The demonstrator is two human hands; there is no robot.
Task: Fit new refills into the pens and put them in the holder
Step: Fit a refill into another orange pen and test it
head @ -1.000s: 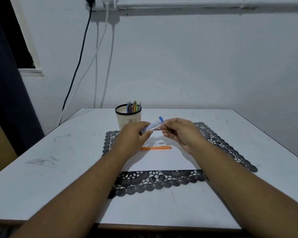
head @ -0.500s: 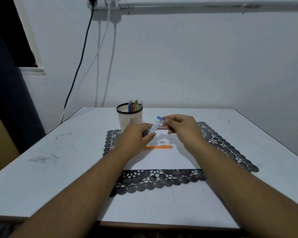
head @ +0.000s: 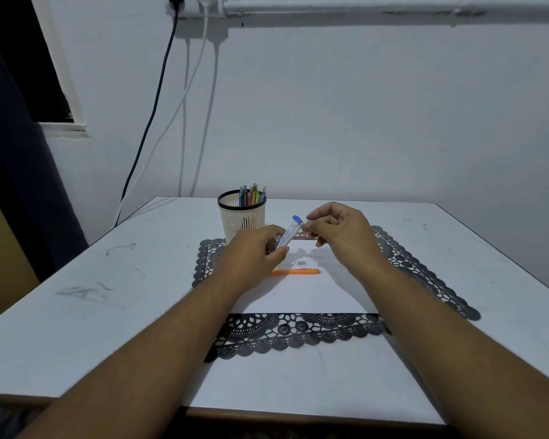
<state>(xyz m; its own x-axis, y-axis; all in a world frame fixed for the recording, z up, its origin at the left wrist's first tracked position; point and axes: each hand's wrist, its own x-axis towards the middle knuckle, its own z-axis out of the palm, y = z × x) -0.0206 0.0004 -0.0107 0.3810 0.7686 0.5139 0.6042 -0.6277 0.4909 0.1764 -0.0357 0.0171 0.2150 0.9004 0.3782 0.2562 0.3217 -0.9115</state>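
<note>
At frame centre, the left hand [head: 256, 248] gripped a clear blue-capped refill tube [head: 289, 233], tilted up-right; the right hand [head: 339, 229] pinched beside its cap. Below lay an orange pen [head: 296, 271] on white paper [head: 301, 296]. The cream slatted pen holder [head: 242, 217] stood just behind, upper left.

Pen [head: 296, 271] on mat [head: 403, 264] — holder [head: 242, 217] behind-left.

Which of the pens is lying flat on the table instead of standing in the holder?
The orange pen, flat on the white sheet just below the hands. The other pens stand upright together in the cream holder behind it.
</note>
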